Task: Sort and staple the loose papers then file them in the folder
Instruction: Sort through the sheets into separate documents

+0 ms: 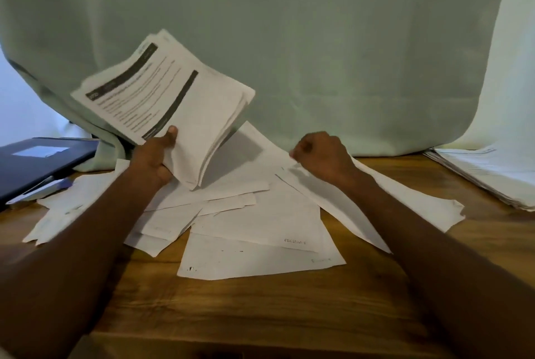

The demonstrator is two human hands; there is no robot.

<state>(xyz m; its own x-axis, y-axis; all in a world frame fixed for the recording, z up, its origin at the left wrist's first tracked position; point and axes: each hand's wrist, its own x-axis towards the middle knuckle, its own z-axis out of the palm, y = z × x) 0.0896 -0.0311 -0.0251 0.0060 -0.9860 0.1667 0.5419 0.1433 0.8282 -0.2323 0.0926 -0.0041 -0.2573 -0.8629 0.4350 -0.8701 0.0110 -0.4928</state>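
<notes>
**Inventory: paper sorting on the wooden table, mid-frame**

- Your left hand, left of centre, grips a thick bundle of white printed sheets; the thumb lies on the top page and the other fingers are hidden underneath. The bundle tilts up toward the upper left, and its print is too blurred to read.
- Your right hand, right of centre, curls around the raised edge of a single white sheet; the fingertips are turned away, so you cannot tell how exactly they pinch it.
- Loose white papers lie overlapping, mostly blank side up, across the centre of the brown wooden table. Faint marks on them are illegible.
- A dark blue folder with a pale label sits at the left edge, partly cut off.
- A stack of white printed pages sits at the right edge, cropped by the frame.
- A pale green cloth backdrop fills the upper frame.
</notes>
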